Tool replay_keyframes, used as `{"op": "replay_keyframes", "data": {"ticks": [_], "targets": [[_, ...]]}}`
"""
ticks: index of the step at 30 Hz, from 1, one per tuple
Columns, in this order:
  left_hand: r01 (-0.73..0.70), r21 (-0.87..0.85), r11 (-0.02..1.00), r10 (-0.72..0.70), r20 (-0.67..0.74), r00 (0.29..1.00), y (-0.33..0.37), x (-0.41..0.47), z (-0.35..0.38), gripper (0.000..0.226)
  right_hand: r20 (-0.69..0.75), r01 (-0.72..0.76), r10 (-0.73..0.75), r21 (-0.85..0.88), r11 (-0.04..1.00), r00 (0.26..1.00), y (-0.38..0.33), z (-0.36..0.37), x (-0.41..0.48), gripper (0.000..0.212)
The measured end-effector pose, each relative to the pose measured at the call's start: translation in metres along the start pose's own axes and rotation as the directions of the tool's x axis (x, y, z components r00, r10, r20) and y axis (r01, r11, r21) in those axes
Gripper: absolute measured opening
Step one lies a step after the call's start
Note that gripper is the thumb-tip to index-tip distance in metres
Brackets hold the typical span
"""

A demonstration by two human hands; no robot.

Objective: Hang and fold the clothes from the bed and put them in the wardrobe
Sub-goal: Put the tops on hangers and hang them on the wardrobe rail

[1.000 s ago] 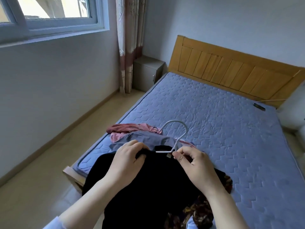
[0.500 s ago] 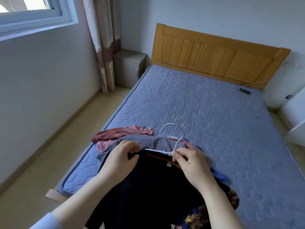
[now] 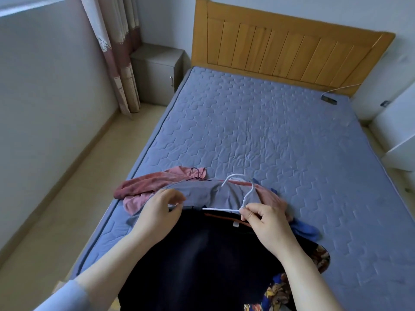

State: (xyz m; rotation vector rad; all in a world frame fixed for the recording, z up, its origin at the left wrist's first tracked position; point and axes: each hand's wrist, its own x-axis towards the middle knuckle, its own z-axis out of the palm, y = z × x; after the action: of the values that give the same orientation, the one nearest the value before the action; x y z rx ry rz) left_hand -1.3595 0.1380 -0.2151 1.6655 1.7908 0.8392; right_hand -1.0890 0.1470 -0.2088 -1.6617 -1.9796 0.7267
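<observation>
A black garment (image 3: pixel 202 261) lies at the near end of the bed (image 3: pixel 258 135) with a white hanger (image 3: pixel 243 194) pushed into its neck. My right hand (image 3: pixel 265 221) pinches the hanger at the base of its hook. My left hand (image 3: pixel 159 212) grips the garment's left shoulder over the hanger's arm. Beyond them lie a grey garment (image 3: pixel 208 191), a pink garment (image 3: pixel 148 187) and a blue one (image 3: pixel 305 227). A floral piece (image 3: pixel 280 290) shows under the black one.
A wooden headboard (image 3: pixel 289 48) stands at the far end. A grey nightstand (image 3: pixel 157 72) and a curtain (image 3: pixel 119 52) sit at the far left. A dark device on a white cable (image 3: pixel 329 99) lies near the headboard. White furniture (image 3: pixel 395 122) stands at the right.
The view has tilted down and to the right. My left hand has slid to the garment's left shoulder, baring more of the hanger's bar. My right hand keeps its pinch.
</observation>
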Motion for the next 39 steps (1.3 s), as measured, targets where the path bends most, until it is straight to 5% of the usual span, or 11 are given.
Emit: {"op": "replay_keyframes", "data": {"ticks": [8,15,29,39], "targets": [[0.029,0.051,0.998,-0.036,0.133,0.990,-0.076,0.071,0.003,0.018,-0.108,-0.187,0.174,-0.125,0.974,0.979,0.005,0.066,0.056,0.054],[0.071,0.132,0.989,-0.098,0.212,0.972,-0.128,0.116,0.040,0.020,-0.069,-0.282,0.274,-0.253,0.925,0.959,0.038,0.126,0.116,0.038],[0.227,0.231,0.946,-0.267,0.158,0.951,-0.229,0.204,0.138,0.019,-0.002,-0.285,0.288,-0.160,0.945,0.957,0.142,0.221,0.195,0.034],[0.278,0.286,0.917,-0.328,0.144,0.934,-0.278,0.270,0.206,0.017,-0.097,-0.273,0.265,-0.074,0.959,0.959,0.190,0.252,0.243,0.035]]}}
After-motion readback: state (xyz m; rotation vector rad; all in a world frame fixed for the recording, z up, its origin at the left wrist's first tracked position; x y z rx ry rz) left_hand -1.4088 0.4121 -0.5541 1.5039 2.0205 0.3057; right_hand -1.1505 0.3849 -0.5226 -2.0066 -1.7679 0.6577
